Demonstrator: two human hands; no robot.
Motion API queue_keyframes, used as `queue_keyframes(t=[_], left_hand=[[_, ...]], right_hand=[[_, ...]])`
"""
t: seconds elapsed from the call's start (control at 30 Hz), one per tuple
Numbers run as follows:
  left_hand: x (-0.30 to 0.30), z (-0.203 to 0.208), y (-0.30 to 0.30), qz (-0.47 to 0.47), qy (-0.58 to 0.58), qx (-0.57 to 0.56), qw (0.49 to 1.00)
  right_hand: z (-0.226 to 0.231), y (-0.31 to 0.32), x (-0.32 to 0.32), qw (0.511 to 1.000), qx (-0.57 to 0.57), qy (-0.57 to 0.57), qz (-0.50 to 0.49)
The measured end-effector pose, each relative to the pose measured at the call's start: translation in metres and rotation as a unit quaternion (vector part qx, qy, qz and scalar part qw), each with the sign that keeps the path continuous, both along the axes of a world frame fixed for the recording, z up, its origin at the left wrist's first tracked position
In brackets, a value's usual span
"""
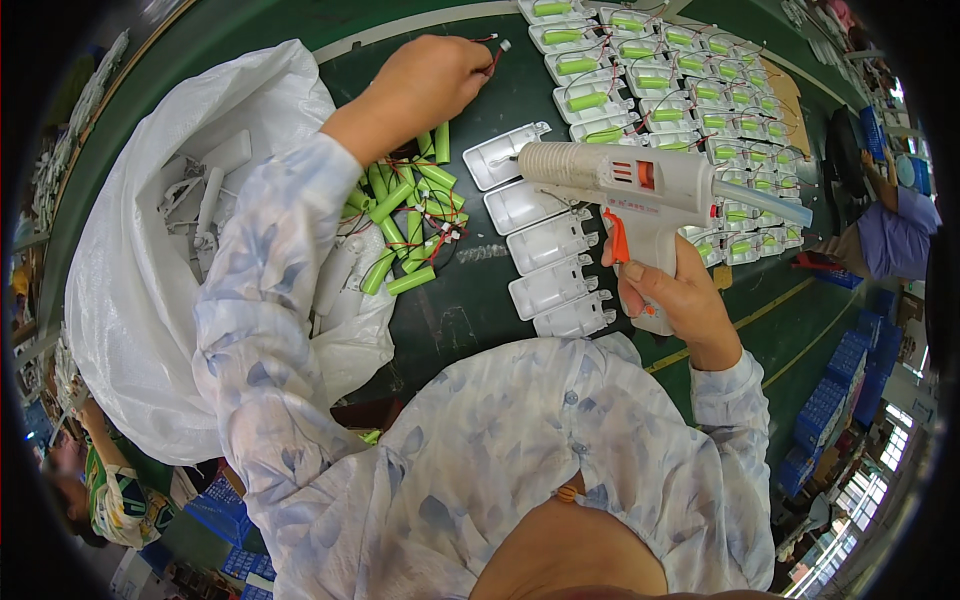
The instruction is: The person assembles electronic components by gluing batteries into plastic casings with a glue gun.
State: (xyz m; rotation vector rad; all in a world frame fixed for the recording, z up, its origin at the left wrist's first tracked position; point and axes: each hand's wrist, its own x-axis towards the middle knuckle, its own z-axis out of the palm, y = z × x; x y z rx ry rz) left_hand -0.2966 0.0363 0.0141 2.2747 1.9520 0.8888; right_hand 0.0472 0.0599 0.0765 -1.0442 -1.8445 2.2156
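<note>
My right hand (685, 300) grips a white hot glue gun (640, 190) by its handle, fingers near the orange trigger. A clear glue stick (765, 203) sticks out of its rear, and the nozzle points left over a row of open white plastic housings (548, 245). My left hand (430, 88) is closed on a wire lead (496, 60) with small white connectors, above the dark green table. Whether a battery hangs from the lead inside my fingers is hidden. Below my left wrist lies a heap of green cylindrical batteries (405, 215) with red and black wires.
A big white woven sack (130, 290) with white plastic parts (205, 190) stands at left. Many housings with green batteries (660, 85) fill the far right in rows. Blue crates (835, 385) stand on the right; other people (900, 220) work on both sides.
</note>
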Motion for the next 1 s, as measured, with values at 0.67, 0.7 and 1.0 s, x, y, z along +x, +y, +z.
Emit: queue_keyframes(t=[0.67, 0.7, 1.0], left_hand=[[0.053, -0.012, -0.021, -0.037, -0.054, -0.095, 0.993], [0.051, -0.013, -0.020, -0.036, -0.064, -0.092, 0.993], [-0.012, 0.010, 0.003, 0.147, -0.006, -0.059, 0.987]], right_hand=[[-0.002, -0.013, 0.018, 0.998, -0.041, 0.023, -0.050], [0.001, -0.014, 0.014, 0.997, -0.040, 0.029, -0.061], [-0.005, -0.006, 0.000, 0.997, -0.021, 0.044, -0.067]])
